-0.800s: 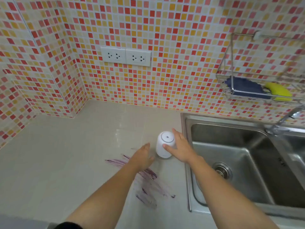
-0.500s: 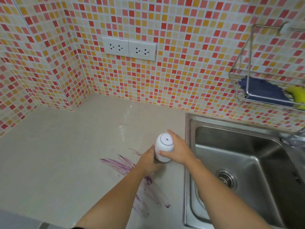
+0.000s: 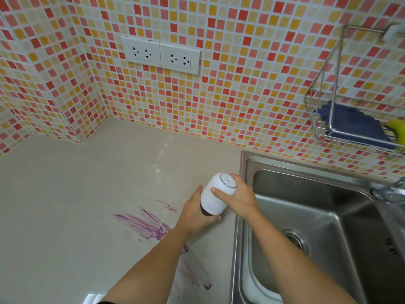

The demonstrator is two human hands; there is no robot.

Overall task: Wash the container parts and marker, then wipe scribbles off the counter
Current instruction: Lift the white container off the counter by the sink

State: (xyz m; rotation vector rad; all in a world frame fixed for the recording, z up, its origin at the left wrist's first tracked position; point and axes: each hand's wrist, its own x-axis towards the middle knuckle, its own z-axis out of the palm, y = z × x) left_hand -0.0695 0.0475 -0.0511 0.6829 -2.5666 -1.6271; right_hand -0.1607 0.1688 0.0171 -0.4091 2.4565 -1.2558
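Observation:
A white rounded container (image 3: 215, 195) with a ring on its top is held tilted just above the counter, near the sink's left edge. My right hand (image 3: 237, 199) grips its upper white part, thumb across the front. My left hand (image 3: 196, 212) grips its lower end, where a dark base shows. Purple marker scribbles (image 3: 145, 224) spread over the beige counter (image 3: 65, 205) to the left of my left forearm and below it. No marker is in view.
A steel sink (image 3: 317, 216) with a drain lies to the right, its faucet (image 3: 388, 190) at the right edge. A wire wall rack (image 3: 324, 119) holds a blue cloth (image 3: 352, 125) and a yellow sponge (image 3: 395, 128). Wall sockets (image 3: 161, 54) sit above the counter.
The container stood on the counter with only my right hand on it. Now both hands hold it, lifted and tilted, my left hand having closed around its base.

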